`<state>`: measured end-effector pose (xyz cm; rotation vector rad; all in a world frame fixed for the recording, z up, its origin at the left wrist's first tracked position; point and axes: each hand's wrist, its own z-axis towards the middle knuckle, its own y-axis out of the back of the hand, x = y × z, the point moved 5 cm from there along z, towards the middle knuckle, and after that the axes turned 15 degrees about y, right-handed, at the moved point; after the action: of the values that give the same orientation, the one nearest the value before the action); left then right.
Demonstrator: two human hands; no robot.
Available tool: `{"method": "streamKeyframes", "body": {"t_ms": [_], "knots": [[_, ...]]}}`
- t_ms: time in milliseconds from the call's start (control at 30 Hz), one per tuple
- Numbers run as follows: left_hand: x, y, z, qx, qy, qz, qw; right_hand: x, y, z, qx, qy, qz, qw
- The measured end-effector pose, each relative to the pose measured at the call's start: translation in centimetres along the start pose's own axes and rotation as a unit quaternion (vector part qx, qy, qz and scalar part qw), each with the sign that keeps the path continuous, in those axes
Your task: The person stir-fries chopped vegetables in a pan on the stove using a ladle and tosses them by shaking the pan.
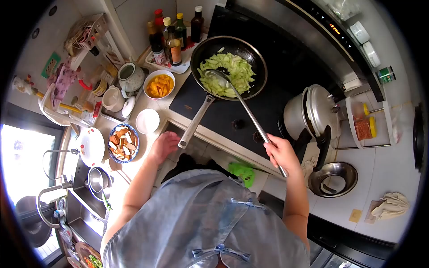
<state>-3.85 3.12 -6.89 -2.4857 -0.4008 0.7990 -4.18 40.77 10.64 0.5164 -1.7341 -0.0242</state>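
In my right hand [283, 154] is the long handle of a metal spatula [243, 105], my fingers wrapped round it. Its head lies among pale green vegetable slices [232, 67] in a dark frying pan [261, 76]. The pan sits on the black cooktop [232, 120], its handle [196, 120] pointing toward my body. My left hand [164, 146] is empty, fingers loosely apart, just left of the handle's end and not touching it. Near it on the counter are a small white bowl [147, 121] and a blue-rimmed dish of brown and white pieces [124, 143].
A bowl of orange pieces [160, 85] stands left of the pan, with sauce bottles [173, 47] behind it. A pressure cooker [308, 111] is at the right, near a steel basin [333, 178]. The sink [85, 214] lies at lower left.
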Motion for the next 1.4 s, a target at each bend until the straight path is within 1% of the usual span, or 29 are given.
{"method": "streamKeyframes", "body": {"t_ms": [67, 100, 167, 200, 233, 300, 333, 400, 433, 500, 533, 600, 700, 767, 833, 867, 967, 1000, 1100, 1167, 1200, 1233, 1300, 1400], "knots": [[-1.4, -2.8, -0.7, 0.010, 0.000, 0.006, 1.000, -0.2, 0.9, -0.9, -0.001, -0.033, 0.025, 0.999], [-1.9, -3.9, -0.9, 0.014, 0.000, 0.010, 1.000, -0.4, 0.8, -0.6, 0.006, -0.027, 0.027, 0.999], [-2.6, -6.1, -0.6, 0.056, 0.015, 0.072, 0.996, -1.4, 0.7, 0.8, 0.017, -0.017, 0.029, 0.999], [-2.5, -7.0, -0.5, 0.077, 0.023, 0.101, 0.992, -1.4, 0.5, 1.5, -0.009, -0.021, 0.011, 1.000], [-2.2, -7.4, -0.5, 0.068, 0.042, 0.104, 0.991, -1.7, 0.2, 2.1, -0.042, -0.025, 0.052, 0.997], [-2.1, -8.3, -0.4, 0.049, 0.074, 0.109, 0.990, -1.9, -0.6, 2.6, -0.097, -0.030, 0.074, 0.992], [-2.3, -9.1, -1.0, 0.003, 0.072, 0.106, 0.992, -1.6, -1.2, 2.5, -0.092, -0.029, 0.098, 0.991], [-2.1, -8.6, -0.3, 0.004, 0.064, 0.144, 0.987, -0.7, -2.1, 2.1, -0.085, -0.024, 0.146, 0.985], [-2.0, -8.4, 0.0, 0.006, 0.061, 0.164, 0.984, -0.5, -2.7, 1.9, -0.075, -0.044, 0.175, 0.981], [-1.8, -8.4, 0.1, -0.001, 0.067, 0.151, 0.986, -1.2, -3.4, 2.7, -0.036, -0.038, 0.171, 0.984], [-1.8, -8.4, 0.1, -0.005, 0.069, 0.144, 0.987, -1.7, -3.5, 3.3, -0.039, -0.044, 0.145, 0.988], [-1.8, -8.6, -0.1, -0.012, 0.064, 0.154, 0.986, -1.8, -3.4, 3.7, -0.075, -0.042, 0.141, 0.986], [-2.0, -8.6, -0.2, -0.015, 0.062, 0.157, 0.986, -0.3, -2.6, 2.5, -0.098, -0.034, 0.124, 0.987], [-1.9, -8.5, -0.1, -0.011, 0.066, 0.149, 0.987, 0.9, -1.1, 0.6, -0.046, -0.017, 0.103, 0.993], [-1.7, -8.4, 0.1, -0.004, 0.071, 0.135, 0.988, 1.4, 0.7, -1.0, 0.008, -0.037, 0.028, 0.999], [-1.7, -8.5, 0.1, -0.003, 0.072, 0.136, 0.988, 1.8, 1.2, -1.5, 0.015, -0.041, -0.012, 0.999], [-1.8, -8.5, 0.0, -0.001, 0.070, 0.138, 0.988, 1.0, 2.1, -0.7, -0.031, -0.061, -0.057, 0.996], [-1.7, -8.4, 0.0, 0.000, 0.068, 0.138, 0.988, 0.1, 2.3, 0.2, -0.031, -0.060, -0.050, 0.996], [-1.9, -8.5, 0.0, -0.001, 0.066, 0.160, 0.985, -1.7, 1.2, 3.3, -0.108, -0.026, 0.010, 0.994], [-2.0, -8.3, -0.1, -0.001, 0.063, 0.171, 0.983, -2.1, -0.1, 5.5, -0.164, 0.007, 0.019, 0.986], [-1.8, -8.2, 0.1, 0.002, 0.060, 0.169, 0.984, -2.8, -0.6, 6.6, -0.187, 0.017, 0.007, 0.982], [-1.8, -8.1, 0.2, 0.005, 0.056, 0.169, 0.984, -2.8, -1.1, 7.5, -0.212, 0.025, -0.038, 0.976], [-1.7, -8.0, 0.3, 0.007, 0.055, 0.168, 0.984, -3.0, -1.8, 9.2, -0.222, 0.043, -0.073, 0.971], [-1.7, -8.2, 0.3, 0.001, 0.056, 0.160, 0.985, -3.3, -3.3, 9.0, -0.169, 0.017, -0.056, 0.984]]}}
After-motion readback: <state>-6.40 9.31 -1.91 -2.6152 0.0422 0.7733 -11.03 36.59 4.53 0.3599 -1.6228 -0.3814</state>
